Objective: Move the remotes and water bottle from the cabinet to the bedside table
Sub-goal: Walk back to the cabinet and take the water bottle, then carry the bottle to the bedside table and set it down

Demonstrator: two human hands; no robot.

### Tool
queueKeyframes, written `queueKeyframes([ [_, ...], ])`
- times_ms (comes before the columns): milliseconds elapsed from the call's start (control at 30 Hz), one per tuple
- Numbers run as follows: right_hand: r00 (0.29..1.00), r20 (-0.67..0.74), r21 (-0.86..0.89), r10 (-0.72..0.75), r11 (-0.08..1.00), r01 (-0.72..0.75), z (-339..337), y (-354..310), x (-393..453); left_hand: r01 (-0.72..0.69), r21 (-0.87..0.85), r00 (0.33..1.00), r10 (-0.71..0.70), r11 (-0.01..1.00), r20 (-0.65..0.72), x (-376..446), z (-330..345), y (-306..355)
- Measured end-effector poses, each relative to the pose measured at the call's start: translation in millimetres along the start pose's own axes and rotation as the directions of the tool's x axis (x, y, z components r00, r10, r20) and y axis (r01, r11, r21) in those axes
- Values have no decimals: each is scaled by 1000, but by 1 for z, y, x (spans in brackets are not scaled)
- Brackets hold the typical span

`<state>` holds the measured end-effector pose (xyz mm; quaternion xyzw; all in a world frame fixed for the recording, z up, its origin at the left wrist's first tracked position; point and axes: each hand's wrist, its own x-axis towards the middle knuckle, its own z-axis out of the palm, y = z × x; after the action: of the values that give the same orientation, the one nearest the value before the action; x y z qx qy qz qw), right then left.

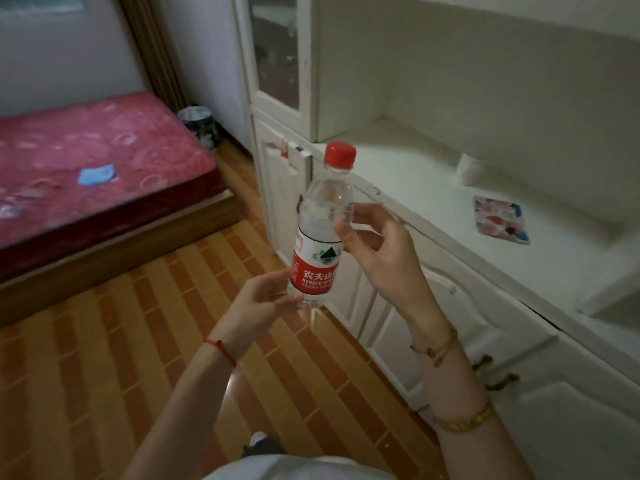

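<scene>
A clear water bottle point(322, 223) with a red cap and a red-and-white label is upright in mid-air in front of the white cabinet point(433, 306). My left hand point(263, 299) grips its base from the left. My right hand point(377, 251) touches the upper body of the bottle with thumb and fingertips, the other fingers spread. No remotes are visible. The bedside table is out of view.
The cabinet counter point(415, 174) carries a small white cylinder point(469, 169) and a patterned card point(500, 220). A bed with a red mattress point(86, 168) lies at the left, a waste bin point(199, 126) beyond it. Wooden-patterned floor point(138, 341) stretches below.
</scene>
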<state>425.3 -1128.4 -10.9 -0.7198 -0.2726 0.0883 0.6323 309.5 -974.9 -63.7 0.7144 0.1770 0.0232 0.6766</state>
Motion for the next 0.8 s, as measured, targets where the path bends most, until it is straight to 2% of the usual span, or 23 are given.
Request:
queueKeyframes([
  [200, 988, 154, 71, 9, 997, -21, 103, 7, 41, 48, -25, 988, -52, 999, -147, -10, -92, -19],
  [400, 942, 334, 82, -28, 997, 0, 199, 6, 73, 79, -64, 950, -95, 995, -298, -26, -172, -35],
  [567, 873, 485, 79, -46, 997, 9, 266, 7, 99, 103, -109, 897, -140, 989, -420, -38, -223, -48],
  [800, 746, 661, 109, -80, 994, 10, 368, 10, 138, 135, -192, 780, -224, 972, -584, -40, -294, -70],
])
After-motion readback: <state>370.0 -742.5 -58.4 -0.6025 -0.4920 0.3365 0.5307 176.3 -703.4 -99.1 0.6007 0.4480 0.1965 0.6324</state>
